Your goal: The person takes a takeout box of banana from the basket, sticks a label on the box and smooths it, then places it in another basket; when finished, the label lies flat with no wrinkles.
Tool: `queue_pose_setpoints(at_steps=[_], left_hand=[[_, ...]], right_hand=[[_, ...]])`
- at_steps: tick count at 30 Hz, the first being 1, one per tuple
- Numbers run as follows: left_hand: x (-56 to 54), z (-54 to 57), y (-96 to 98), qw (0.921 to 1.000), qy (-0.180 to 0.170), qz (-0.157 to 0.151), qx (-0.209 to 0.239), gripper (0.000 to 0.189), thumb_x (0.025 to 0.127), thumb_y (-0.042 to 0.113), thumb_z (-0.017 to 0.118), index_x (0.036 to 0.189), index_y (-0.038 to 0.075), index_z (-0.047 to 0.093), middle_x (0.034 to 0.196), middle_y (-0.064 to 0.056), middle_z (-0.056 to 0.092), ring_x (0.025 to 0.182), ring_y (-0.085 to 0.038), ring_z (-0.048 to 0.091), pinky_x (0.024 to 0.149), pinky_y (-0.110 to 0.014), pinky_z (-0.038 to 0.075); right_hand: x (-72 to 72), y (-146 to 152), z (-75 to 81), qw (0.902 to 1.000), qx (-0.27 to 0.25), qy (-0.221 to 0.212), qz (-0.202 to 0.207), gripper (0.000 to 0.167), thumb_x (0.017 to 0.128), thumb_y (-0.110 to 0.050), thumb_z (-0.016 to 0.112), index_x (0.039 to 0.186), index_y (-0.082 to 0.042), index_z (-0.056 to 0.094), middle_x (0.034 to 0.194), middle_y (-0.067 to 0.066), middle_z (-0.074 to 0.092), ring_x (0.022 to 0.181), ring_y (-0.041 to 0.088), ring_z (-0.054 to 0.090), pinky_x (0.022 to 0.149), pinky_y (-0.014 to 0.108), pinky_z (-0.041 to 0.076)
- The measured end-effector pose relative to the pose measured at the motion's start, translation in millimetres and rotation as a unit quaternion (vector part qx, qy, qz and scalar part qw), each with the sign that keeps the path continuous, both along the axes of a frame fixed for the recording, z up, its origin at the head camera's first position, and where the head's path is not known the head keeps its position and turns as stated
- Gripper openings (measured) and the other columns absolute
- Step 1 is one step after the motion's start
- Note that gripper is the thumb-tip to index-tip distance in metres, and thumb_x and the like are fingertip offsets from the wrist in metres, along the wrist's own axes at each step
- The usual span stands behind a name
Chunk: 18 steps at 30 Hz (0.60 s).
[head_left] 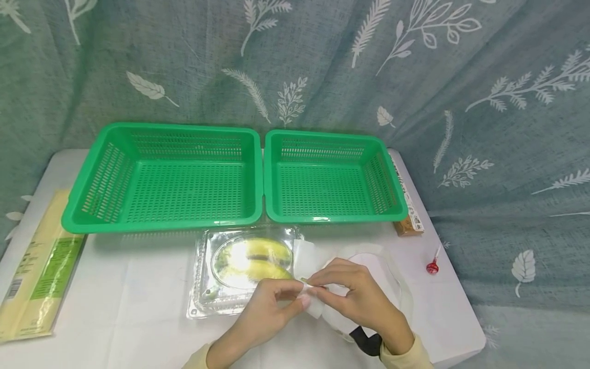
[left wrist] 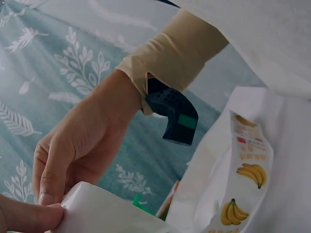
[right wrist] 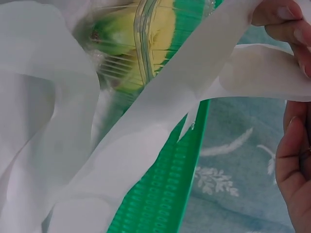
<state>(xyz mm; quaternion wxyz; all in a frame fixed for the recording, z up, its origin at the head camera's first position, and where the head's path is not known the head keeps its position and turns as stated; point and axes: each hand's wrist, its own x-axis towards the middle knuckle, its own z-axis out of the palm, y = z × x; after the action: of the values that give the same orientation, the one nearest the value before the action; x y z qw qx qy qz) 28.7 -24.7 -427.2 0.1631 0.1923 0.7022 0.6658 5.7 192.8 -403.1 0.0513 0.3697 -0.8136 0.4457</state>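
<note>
My left hand (head_left: 267,310) and right hand (head_left: 355,294) meet over the front of the table, fingertips pinching a white strip of banana stickers (head_left: 306,256). In the left wrist view, my right hand (left wrist: 85,141) and my left thumb (left wrist: 29,216) grip one end of it. Banana pictures show on the printed side of the sticker strip (left wrist: 249,170); the rest loops loosely across the table. In the right wrist view, the blank back of the strip (right wrist: 155,116) crosses the picture. Just left of my hands lies a lidded clear plastic box (head_left: 203,302) holding yellow-green bananas (head_left: 267,251).
Two green baskets (head_left: 163,228) (head_left: 336,219) stand side by side behind the box. A flat yellow-and-green package (head_left: 39,271) lies at the left. On the right are a small brown-and-white box (head_left: 409,225) and a red lollipop (head_left: 432,266) near the table's edge.
</note>
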Motion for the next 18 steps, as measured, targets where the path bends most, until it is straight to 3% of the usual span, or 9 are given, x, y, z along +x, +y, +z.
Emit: queue_pose_setpoints(at_steps=[6, 18], left_hand=[[-0.3, 1.0, -1.3, 0.9998, -0.002, 0.008, -0.016, 0.020, 0.094, 0.018, 0.069, 0.110, 0.007, 0.075, 0.105, -0.009, 0.077, 0.098, -0.010, 0.072, 0.092, -0.024, 0.056], [-0.1, 2.1, -2.6, 0.9998, -0.006, 0.009, -0.016, 0.019, 0.094, 0.017, 0.068, 0.108, 0.007, 0.075, 0.101, -0.009, 0.078, 0.095, -0.010, 0.073, 0.091, -0.026, 0.058]], right_hand=[[-0.3, -3.8, -0.6, 0.9983, 0.013, 0.056, -0.002, 0.020, 0.085, -0.002, 0.077, 0.101, -0.014, 0.077, 0.095, -0.003, 0.078, 0.087, 0.009, 0.069, 0.081, 0.016, 0.055], [-0.4, -4.9, 1.4, 0.9951, 0.034, 0.093, 0.003, 0.012, 0.091, -0.008, 0.073, 0.102, -0.012, 0.076, 0.094, -0.004, 0.077, 0.087, 0.007, 0.069, 0.081, 0.014, 0.055]])
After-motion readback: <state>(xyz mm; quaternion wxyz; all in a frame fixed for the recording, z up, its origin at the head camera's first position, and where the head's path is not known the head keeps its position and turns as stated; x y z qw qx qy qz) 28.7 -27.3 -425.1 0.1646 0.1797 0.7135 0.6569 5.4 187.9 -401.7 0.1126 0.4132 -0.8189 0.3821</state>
